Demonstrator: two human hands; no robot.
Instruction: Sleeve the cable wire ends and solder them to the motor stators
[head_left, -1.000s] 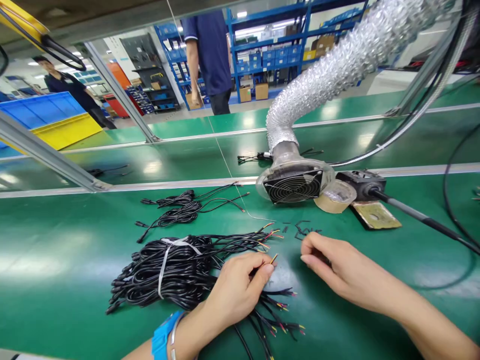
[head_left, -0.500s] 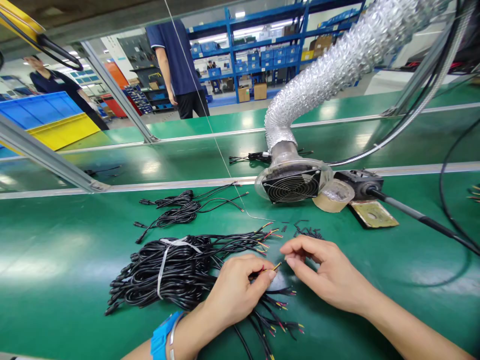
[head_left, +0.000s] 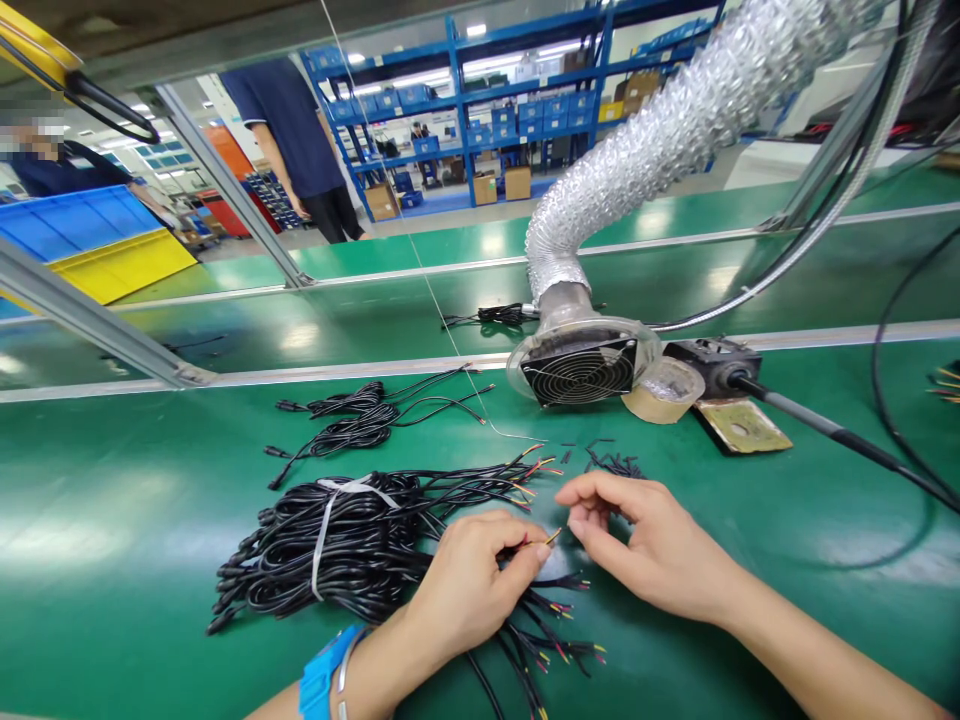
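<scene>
My left hand (head_left: 491,575) pinches the end of a black cable between thumb and forefinger. A thin yellow wire (head_left: 553,536) sticks out past the fingertips, with a bit of red beside it. Just to the right, my right hand (head_left: 637,535) is curved, forefinger and thumb a little apart, and nothing shows between them. Under and left of my left hand lies a bundle of black cables (head_left: 330,545), bound with a white tie (head_left: 324,540). Its stripped ends fan out rightward with red and yellow tips. Short black tubes (head_left: 616,462) lie scattered beyond my right hand.
A fume extractor fan (head_left: 581,372) on a silver duct (head_left: 637,150) stands behind the hands. Beside it are a tape roll (head_left: 664,388) and a soldering iron (head_left: 810,418) in its stand. Solder wire (head_left: 442,310) hangs down to the bench. Two coiled cables (head_left: 360,425) lie behind the bundle.
My hands stay nearly in place; the yellow wire tip sits slightly lower. The view shifts a little. A standing person in the background has moved left.
</scene>
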